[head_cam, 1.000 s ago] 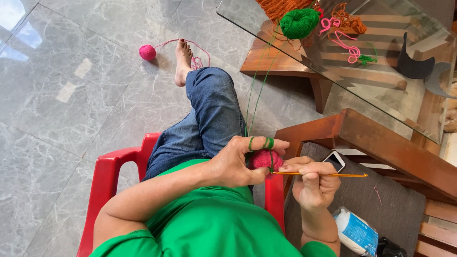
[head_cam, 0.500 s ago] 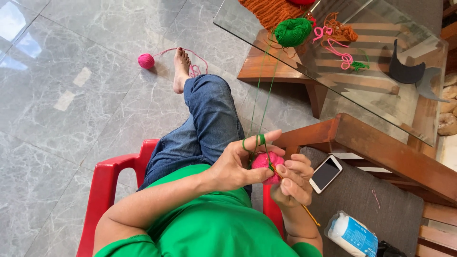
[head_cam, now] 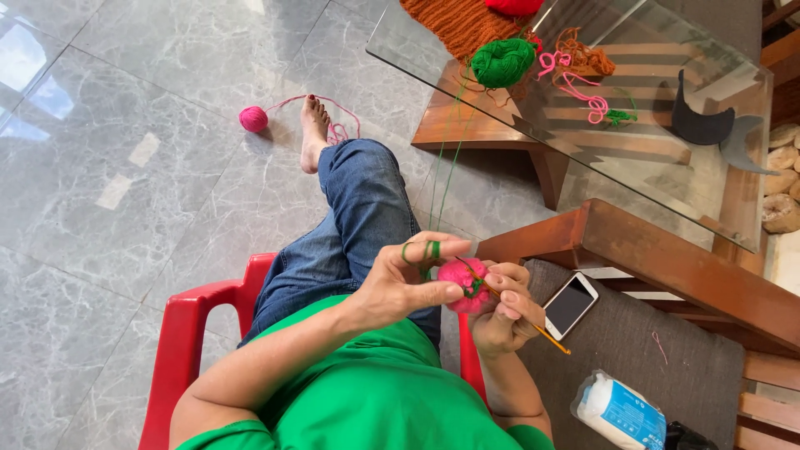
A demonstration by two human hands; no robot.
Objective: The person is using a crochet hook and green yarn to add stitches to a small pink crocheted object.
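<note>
Green strand (head_cam: 446, 167) runs taut from the green ball (head_cam: 502, 62) on the glass table (head_cam: 667, 100); one tug could roll it off. Left hand (head_cam: 404, 283), strand looped over its finger, pinches the pink piece (head_cam: 461, 275). Right hand (head_cam: 504, 312), beside the piece, grips the hook (head_cam: 546, 335).

floor (head_cam: 125, 250): grey marbled tiles, glossy, filling the 9 o'clock half
light: pale window reflections on the tiles at 10 o'clock
chair (head_cam: 187, 333): red plastic, at 7 o'clock
glass table (head_cam: 667, 167): clear top over a brown wooden frame, at 1 o'clock
wooden armrest (head_cam: 658, 258): reddish brown, slanting across 3 o'clock
seat cushion (head_cam: 667, 375): dark grey fabric, at 4 o'clock, just below the armrest
</note>
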